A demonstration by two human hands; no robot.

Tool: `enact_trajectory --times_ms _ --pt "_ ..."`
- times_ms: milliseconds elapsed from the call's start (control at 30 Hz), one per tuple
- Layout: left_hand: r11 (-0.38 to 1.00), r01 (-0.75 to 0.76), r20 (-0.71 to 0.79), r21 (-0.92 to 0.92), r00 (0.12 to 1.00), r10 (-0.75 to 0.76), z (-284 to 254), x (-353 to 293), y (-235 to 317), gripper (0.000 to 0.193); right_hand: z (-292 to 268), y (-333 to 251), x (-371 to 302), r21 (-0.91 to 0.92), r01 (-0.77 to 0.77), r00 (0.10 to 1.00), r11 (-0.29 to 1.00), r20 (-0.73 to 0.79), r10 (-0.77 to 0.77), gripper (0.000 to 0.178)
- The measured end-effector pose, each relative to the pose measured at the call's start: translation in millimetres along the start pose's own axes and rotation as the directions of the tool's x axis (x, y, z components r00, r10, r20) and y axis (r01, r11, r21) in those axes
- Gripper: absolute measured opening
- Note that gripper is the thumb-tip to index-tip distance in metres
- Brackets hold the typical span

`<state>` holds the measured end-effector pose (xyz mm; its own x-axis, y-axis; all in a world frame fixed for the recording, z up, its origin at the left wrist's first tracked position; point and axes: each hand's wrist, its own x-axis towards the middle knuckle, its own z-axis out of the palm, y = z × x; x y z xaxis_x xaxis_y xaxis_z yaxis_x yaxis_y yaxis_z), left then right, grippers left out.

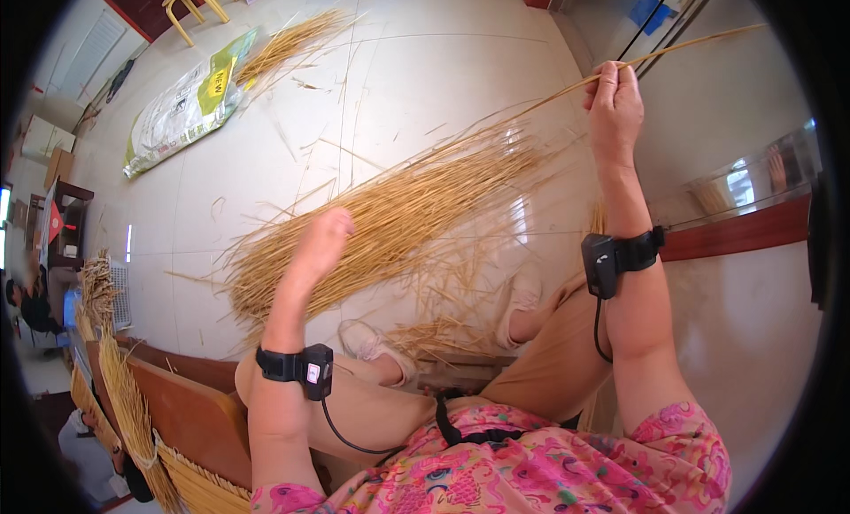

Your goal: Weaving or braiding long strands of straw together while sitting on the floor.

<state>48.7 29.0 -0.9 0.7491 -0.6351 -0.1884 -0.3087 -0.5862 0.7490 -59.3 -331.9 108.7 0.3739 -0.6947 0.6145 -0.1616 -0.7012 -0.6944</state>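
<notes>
A large heap of golden straw stalks [416, 204] lies slantwise across the floor in front of me. Raised at the upper right, my right hand [617, 107] is closed around a few long thin straw stalks [695, 43]. Their tips reach toward the right edge, and their other ends trail down-left to the heap. My left hand [324, 243] is over the near left part of the heap, smeared by motion. Its fingers are too blurred to show whether they grip anything. Short broken straw [443, 335] is scattered between my feet.
A white and green printed sack [181, 111] with loose straw [297, 45] at its mouth lies at upper left. A wooden bench [190, 394] and a straw bundle [133, 417] are at lower left. A shiny metal panel [735, 115] stands on the right.
</notes>
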Motion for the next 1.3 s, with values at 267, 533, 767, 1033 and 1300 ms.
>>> enact_trajectory --times_ms 267,533,767,1033,1300 --pt "0.884 -0.467 0.338 0.032 0.837 0.430 64.0 -23.2 51.1 0.034 6.5 -12.2 -11.0 0.329 -0.253 0.959 0.910 0.212 0.190 0.024" --pt "0.841 0.007 0.070 -0.541 0.997 0.037 18.4 4.0 58.7 0.021 12.7 -21.1 -21.1 0.371 -0.374 0.907 0.850 0.336 0.253 0.025" --pt "0.785 0.109 0.122 -0.609 0.992 -0.043 22.3 -0.2 51.4 0.016 15.9 -22.0 -23.4 0.410 -0.460 0.852 0.787 0.454 0.261 0.022" --pt "0.580 0.247 0.027 -0.776 0.932 -0.361 38.4 2.3 45.6 0.017 21.9 -23.8 -29.8 0.401 -0.472 0.802 0.785 0.565 0.193 0.022" --pt "0.196 0.159 0.073 -0.968 0.920 -0.386 12.0 5.5 23.4 0.016 11.2 -11.8 -19.3 0.399 -0.523 0.821 0.754 0.472 0.320 0.022"
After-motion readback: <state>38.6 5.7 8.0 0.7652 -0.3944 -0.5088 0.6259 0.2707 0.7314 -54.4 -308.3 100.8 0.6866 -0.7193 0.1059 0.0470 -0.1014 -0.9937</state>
